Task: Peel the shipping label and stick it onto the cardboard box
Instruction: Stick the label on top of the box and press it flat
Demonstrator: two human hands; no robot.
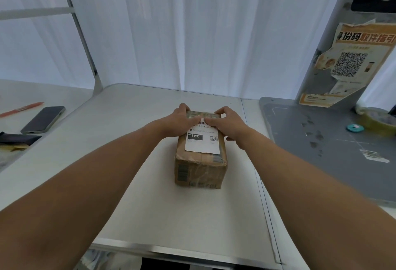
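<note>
Label (202,141) lies atop box (200,166), hands (182,119) apparently pressing.

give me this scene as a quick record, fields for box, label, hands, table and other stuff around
box: cardboard box upright on the white table
label: shipping label lying on box top
left hand: pressing label's far end
right hand: pressing label's far end
left side: phone, red pen
right side: tape roll
</note>
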